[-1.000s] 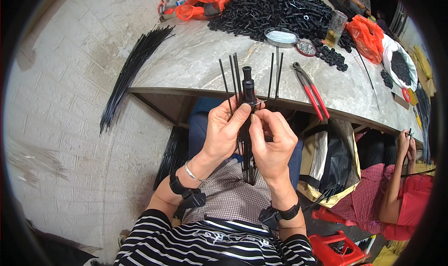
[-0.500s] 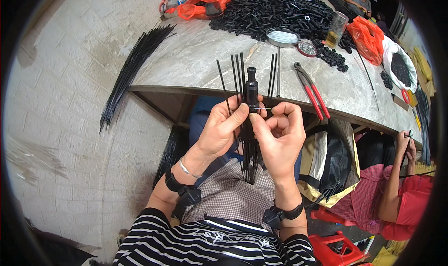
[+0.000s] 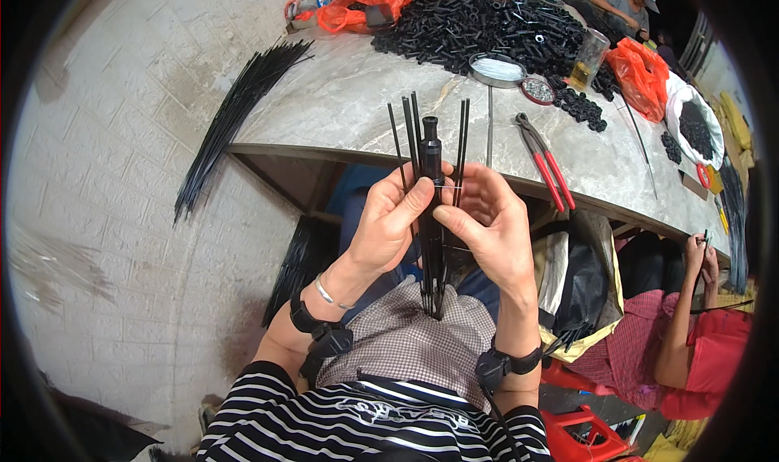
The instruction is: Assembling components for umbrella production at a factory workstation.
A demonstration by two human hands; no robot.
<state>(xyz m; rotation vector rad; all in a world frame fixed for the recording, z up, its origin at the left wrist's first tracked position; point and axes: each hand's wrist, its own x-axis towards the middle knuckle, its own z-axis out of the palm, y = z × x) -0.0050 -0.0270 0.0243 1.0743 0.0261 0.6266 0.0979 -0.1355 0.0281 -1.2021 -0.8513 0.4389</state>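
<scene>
In front of my lap stands an upright black plastic hub (image 3: 432, 147) with a narrow, flared top. Several thin black rods (image 3: 394, 137) fan up around it, and more hang below in a bundle (image 3: 436, 279). My left hand (image 3: 395, 214) is closed on the hub's left side, thumb pressed against it. Two rods rise on the right, where my right hand (image 3: 491, 227) has its fingers curled behind them and its thumb near the hub. A fine pale wire (image 3: 448, 187) runs across the hub towards the right fingers. The right fingertips are partly hidden.
Red-handled pliers (image 3: 545, 162) lie at the edge of the marbled table (image 3: 341, 97). Behind are a heap of black tubular parts (image 3: 479, 28), an oval tin of pale wires (image 3: 497, 69) and a red bag (image 3: 639, 77). A co-worker's hands (image 3: 702, 259) are at right.
My right hand has moved from a raised pinch beside the wire to the rods on the hub's right. The hub has shifted slightly left; my left hand keeps its hold.
</scene>
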